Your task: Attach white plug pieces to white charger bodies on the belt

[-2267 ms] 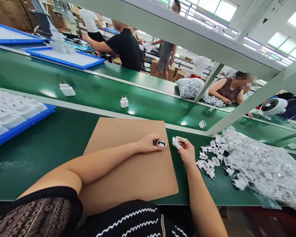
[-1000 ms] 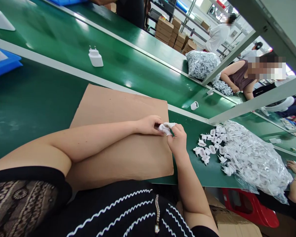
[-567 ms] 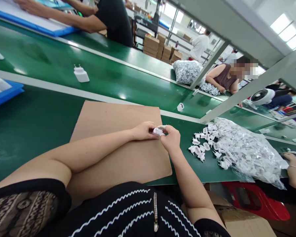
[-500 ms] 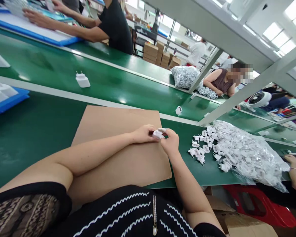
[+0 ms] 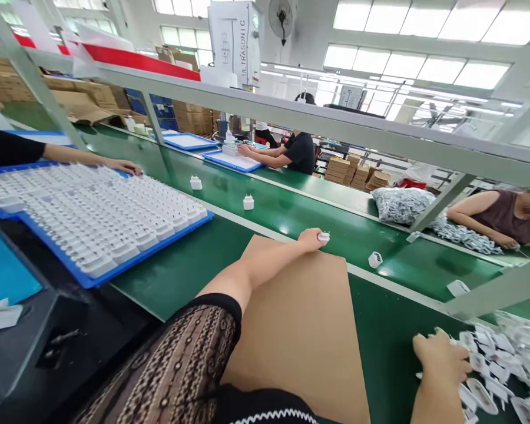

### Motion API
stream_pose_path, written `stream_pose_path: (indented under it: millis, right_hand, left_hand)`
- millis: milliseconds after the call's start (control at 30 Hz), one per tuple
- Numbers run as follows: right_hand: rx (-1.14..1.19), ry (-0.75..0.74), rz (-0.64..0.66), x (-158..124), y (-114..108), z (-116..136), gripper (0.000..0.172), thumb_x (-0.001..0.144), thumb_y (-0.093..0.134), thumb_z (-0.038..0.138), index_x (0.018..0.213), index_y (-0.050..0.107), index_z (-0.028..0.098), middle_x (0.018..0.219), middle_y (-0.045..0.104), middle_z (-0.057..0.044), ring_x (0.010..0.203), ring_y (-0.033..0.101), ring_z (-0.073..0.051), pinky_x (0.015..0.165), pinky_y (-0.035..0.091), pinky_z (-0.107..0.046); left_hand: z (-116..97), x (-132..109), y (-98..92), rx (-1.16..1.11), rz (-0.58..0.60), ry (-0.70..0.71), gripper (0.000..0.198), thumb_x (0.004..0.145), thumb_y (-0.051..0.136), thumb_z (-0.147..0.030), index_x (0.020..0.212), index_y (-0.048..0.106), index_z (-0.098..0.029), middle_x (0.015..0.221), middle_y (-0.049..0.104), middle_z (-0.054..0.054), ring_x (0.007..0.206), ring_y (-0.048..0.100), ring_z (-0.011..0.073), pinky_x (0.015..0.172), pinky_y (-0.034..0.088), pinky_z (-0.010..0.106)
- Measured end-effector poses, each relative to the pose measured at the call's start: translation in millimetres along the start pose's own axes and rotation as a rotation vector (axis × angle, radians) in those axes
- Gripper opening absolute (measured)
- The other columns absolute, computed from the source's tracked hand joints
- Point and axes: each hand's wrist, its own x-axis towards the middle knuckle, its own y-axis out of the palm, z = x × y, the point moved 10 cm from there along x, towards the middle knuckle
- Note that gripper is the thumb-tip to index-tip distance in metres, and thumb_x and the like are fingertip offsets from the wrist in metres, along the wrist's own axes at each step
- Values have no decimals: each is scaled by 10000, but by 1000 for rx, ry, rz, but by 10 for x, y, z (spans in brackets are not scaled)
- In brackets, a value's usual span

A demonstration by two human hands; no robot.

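Stretched forward over the far edge of the cardboard sheet point(image 5: 304, 318), my left hand point(image 5: 309, 239) is closed on a small white plug adapter point(image 5: 323, 237) by the green conveyor belt. My right hand point(image 5: 441, 359) reaches down at the lower right, its fingers apart over the near side of a pile of white plug housings point(image 5: 483, 397). Some fingertips are partly hidden, and I see nothing clearly held there. A clear plastic bag point(image 5: 523, 330) lies beside the pile, cut off by the picture's edge.
White adapters point(image 5: 248, 202) stand spaced along the conveyor belt point(image 5: 291, 222). At left is a blue tray point(image 5: 145, 253) filled with white adapters, with a co-worker's hand point(image 5: 126, 167) at its far edge. A metal post point(image 5: 490, 291) rises beyond the pile. Other people sit across the belt.
My hands have parted from the white piece both held over the cardboard. The left has moved forward with an adapter, the right over to the pile. The view has swung left.
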Motion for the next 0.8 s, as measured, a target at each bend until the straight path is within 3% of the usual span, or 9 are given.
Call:
stream_pose_path:
  millis: [100,167,267,333,400,500,633,700,800]
  right_hand:
    - [12,-166,-1,22,32,103,599,740,619,310,1319,722,196,1426,504,-307,1228,608,-512,894,543,-578]
    - [-7,-285,17,-18,39,220,567,745,583,290,1279,745,193,1259,607,-256,1120,656,-472,903,549,-551]
    - [1,-458,-8,-173,-15,461,576,753,530,276,1269,746,142,1021,639,-197,1067,648,-441,960,523,-545]
    - [78,-499,-62,-302,-80,589,602,768,509,296,1306,727,133,1073,606,-189,1023,646,-403,963,515,-535]
    - [182,-512,-83,-426,-89,696,630,763,505,313,1333,707,134,1141,565,-183,949,645,-352,945,517,-518]
    - [312,-599,-34,-586,7,877,663,711,524,324,1317,696,119,1067,573,-143,901,635,-312,950,512,-492]
    - [401,-614,63,-624,155,945,665,655,556,400,1235,714,116,1008,653,-113,778,648,-263,902,529,-455]
    - [407,-608,91,-615,187,934,634,637,561,433,1162,753,133,1001,688,-116,757,664,-259,864,533,-441]
    - [413,-594,155,-597,243,897,588,631,561,440,1108,797,189,883,726,-86,734,682,-266,779,533,-407]
  left_hand:
    - [199,235,-236,75,-95,-103,302,847,742,-268,1128,697,-167,1203,722,147,1157,657,296,1026,495,426]
    - [297,270,-335,117,-165,-166,379,814,751,-244,1174,674,-156,1257,693,188,1266,608,348,1087,460,471]
    - [307,191,-417,176,-333,-234,683,784,739,-233,1421,515,-133,1556,459,261,1541,309,421,1220,318,538]
    - [155,137,-353,212,-423,-199,833,825,695,-278,1559,329,-134,1701,214,239,1624,65,392,1288,188,552]
    - [-140,158,-98,248,-392,-57,866,869,653,-349,1600,238,-144,1736,118,201,1632,3,365,1317,116,538]
    - [-626,236,518,277,-197,169,935,835,703,-506,1594,273,-170,1705,251,172,1597,186,355,1318,187,476]
    - [-960,300,1302,287,88,214,1100,733,796,-640,1590,300,-161,1641,377,193,1512,349,375,1258,329,467]
    - [-1006,296,1545,293,190,179,906,835,741,-556,1546,364,-139,1578,448,211,1463,399,383,1221,370,488]
    - [-1048,267,1610,284,204,161,513,973,572,-301,1450,474,-140,1470,546,203,1386,468,355,1150,435,471]
